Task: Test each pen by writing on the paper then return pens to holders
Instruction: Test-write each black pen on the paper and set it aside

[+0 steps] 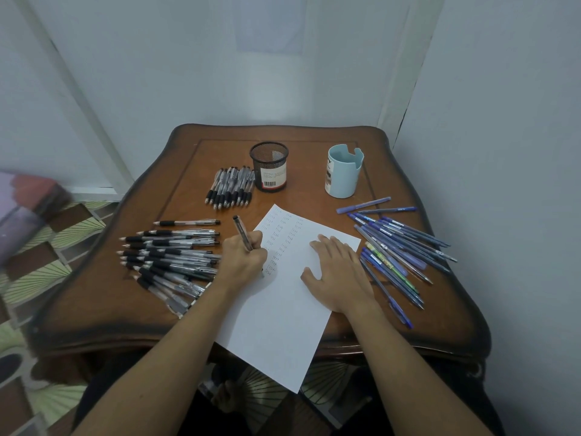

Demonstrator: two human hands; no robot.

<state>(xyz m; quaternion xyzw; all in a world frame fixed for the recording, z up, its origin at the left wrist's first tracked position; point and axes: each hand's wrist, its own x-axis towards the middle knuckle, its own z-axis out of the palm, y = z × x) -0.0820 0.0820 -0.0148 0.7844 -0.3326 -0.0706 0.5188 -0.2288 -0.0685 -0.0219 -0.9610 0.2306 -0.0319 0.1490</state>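
My left hand (245,256) is curled round a black pen (242,234), fingers pinching the barrel low down. Its cap end leans toward the upper left of the frame and its tip is hidden under my hand, at the foot of the left column of small written words. My right hand (339,272) lies flat with fingers spread on the right half of the paper (283,325), holding nothing, only pressing the sheet down.

The sheet sits at an angle and its lower end hangs past the near edge of the wooden table (94,309). If my right hand lifts mid-stroke, I judge the paper will pivot or slide toward me.

My left wrist is just beside the loose heap of black pens (169,256) at centre left. A careless sweep could roll them together or off the edge. It could also mix them with the tidy row of black pens (229,187) beside the mesh holder (269,166), and then I could not tell tested from untested.

The blue pens (402,247) fan out at centre right, some near the table's edge, just beside my right hand. The pale blue cup holder (344,171) stands above them.
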